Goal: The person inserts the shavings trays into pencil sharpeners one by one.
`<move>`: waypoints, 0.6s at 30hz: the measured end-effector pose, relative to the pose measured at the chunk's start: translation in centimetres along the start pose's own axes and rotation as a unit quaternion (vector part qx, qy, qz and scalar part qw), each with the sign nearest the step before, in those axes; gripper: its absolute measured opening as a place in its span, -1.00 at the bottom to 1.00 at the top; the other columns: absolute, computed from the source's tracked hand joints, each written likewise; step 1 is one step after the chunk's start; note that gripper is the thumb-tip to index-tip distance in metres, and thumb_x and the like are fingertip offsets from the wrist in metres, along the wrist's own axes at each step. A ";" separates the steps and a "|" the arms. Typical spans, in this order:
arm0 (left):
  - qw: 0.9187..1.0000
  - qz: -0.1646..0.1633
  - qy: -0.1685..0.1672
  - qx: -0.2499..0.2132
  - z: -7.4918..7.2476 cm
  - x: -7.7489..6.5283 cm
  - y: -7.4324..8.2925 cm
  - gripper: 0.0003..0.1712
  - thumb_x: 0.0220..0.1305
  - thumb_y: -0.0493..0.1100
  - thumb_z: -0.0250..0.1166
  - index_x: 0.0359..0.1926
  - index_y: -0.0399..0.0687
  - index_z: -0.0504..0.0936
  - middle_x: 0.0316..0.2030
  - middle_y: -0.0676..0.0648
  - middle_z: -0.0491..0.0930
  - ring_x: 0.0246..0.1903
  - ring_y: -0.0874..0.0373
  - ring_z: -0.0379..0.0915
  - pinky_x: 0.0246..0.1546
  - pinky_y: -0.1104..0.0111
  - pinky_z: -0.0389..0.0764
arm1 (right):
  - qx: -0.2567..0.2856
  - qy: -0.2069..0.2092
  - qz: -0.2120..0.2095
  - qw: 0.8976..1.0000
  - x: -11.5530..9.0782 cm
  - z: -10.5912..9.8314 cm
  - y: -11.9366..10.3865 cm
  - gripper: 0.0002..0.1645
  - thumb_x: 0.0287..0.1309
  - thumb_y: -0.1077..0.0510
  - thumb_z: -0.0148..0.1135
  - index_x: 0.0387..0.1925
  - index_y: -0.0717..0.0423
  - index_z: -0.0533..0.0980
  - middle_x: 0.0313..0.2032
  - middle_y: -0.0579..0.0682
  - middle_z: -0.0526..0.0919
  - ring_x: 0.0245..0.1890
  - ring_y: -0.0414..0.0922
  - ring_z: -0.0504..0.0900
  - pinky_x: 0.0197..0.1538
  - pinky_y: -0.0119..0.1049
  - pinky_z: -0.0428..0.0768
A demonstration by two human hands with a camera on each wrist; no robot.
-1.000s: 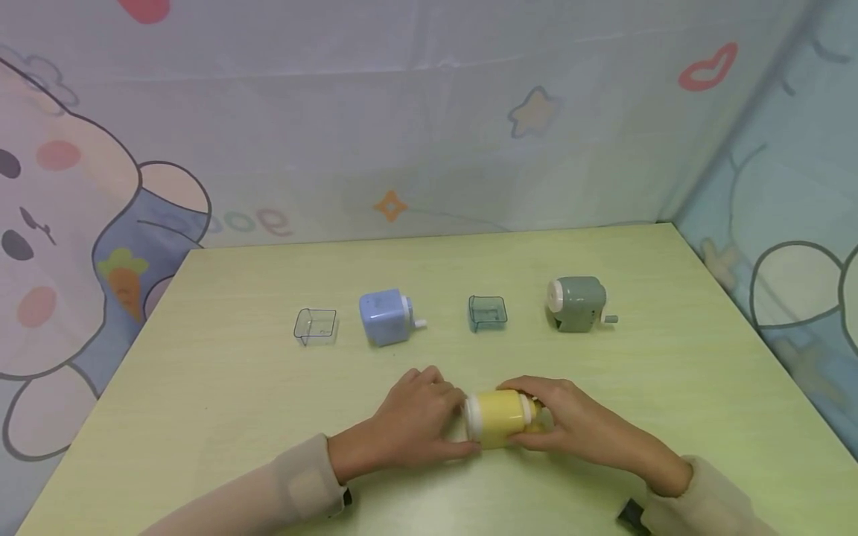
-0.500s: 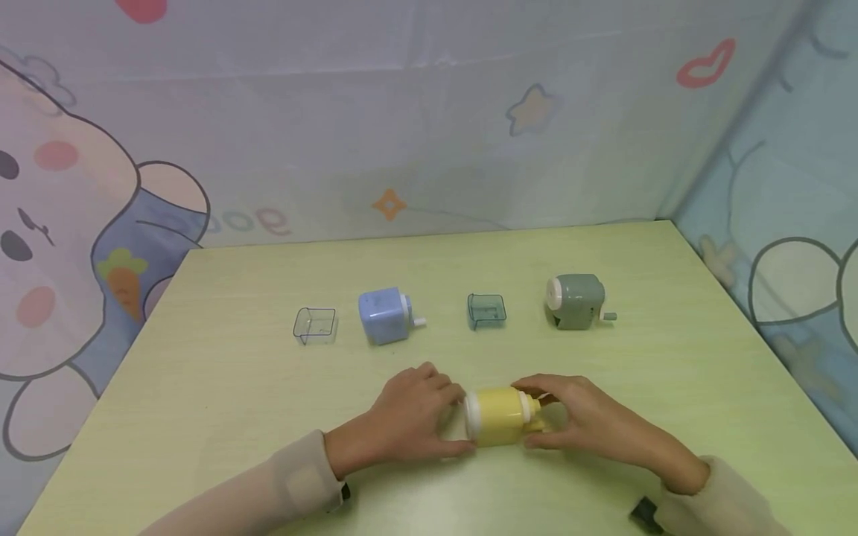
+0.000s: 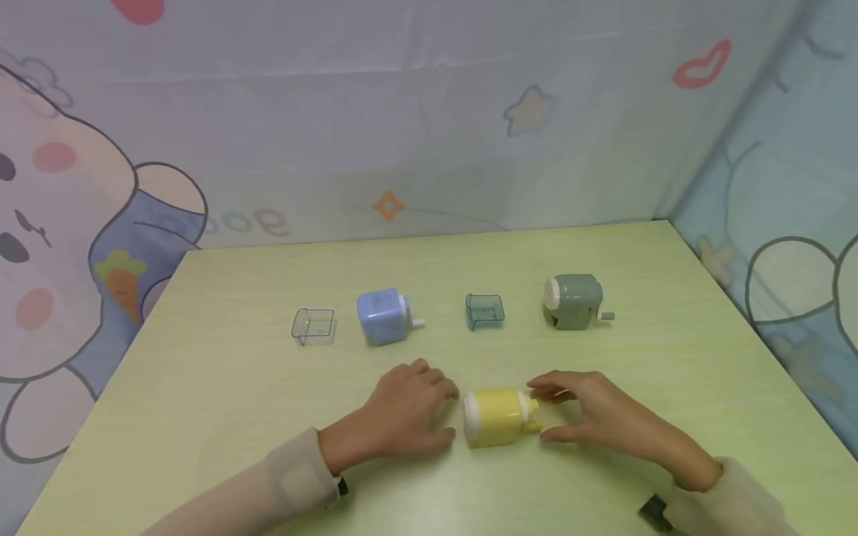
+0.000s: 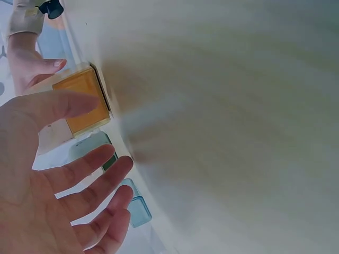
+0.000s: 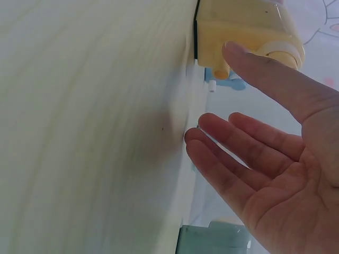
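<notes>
A yellow hand-crank pencil sharpener (image 3: pixel 499 417) with a white front rim stands on the table between the two hands. To its left, my left hand (image 3: pixel 405 409) is apart from it, fingers loosely bent and holding nothing. My right hand (image 3: pixel 593 413) hovers just off the crank end, thumb and fingers spread, also holding nothing. In the left wrist view the sharpener's amber front (image 4: pixel 87 123) shows beyond the thumb. The right wrist view has the yellow body (image 5: pixel 238 24) above the thumb tip, with a gap between the thumb and the fingers.
Farther back stand a blue pencil sharpener (image 3: pixel 383 316) and a grey-green one (image 3: pixel 576 301), cranks to the right. A clear drawer (image 3: pixel 313 324) lies left of the blue one. A teal drawer (image 3: pixel 485 311) lies between the sharpeners. A printed cloth (image 3: pixel 429 134) hangs behind the table.
The right hand has let go of the yellow sharpener and drawn away to the right. The left hand has backed off slightly to the left. The sharpener stays about where it was.
</notes>
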State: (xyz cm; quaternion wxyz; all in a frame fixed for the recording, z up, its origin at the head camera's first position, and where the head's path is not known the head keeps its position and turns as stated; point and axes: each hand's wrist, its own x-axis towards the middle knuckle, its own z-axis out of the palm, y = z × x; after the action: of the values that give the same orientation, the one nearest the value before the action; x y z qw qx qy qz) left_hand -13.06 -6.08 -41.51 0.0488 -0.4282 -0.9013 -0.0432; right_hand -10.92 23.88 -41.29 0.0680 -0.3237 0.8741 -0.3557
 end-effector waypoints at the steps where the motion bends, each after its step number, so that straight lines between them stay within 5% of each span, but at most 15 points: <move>1: 1.000 0.000 -0.001 0.000 0.0 0.0 -0.1 -0.52 -0.01 0.26 0.19 -0.12 0.14 0.56 -0.23 0.11 0.52 -0.31 0.23 0.27 -0.42 0.42 0.31 | 0.001 0.002 0.001 1.000 0.0 0.0 0.1 -0.27 -0.18 -0.06 0.43 0.03 0.19 0.41 -0.14 0.00 0.58 -0.19 -0.11 0.55 -0.15 -0.20 0.52; 18: 1.000 -0.013 0.015 0.003 0.6 1.0 -1.1 -0.55 0.06 0.24 0.15 -0.12 0.11 0.56 -0.22 0.08 0.53 -0.30 0.19 0.32 -0.42 0.37 0.36 | 0.007 0.014 0.023 1.000 -0.3 -0.8 1.4 -0.35 -0.11 0.00 0.40 0.02 0.19 0.42 -0.18 -0.01 0.59 -0.22 -0.13 0.56 -0.18 -0.17 0.54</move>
State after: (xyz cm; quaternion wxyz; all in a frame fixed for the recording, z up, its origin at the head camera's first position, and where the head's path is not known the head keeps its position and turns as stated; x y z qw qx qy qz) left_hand -14.52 -5.94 -42.00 0.0629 -0.4155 -0.9062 -0.0473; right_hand -11.68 25.23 -41.64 0.0655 -0.2980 0.8798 -0.3645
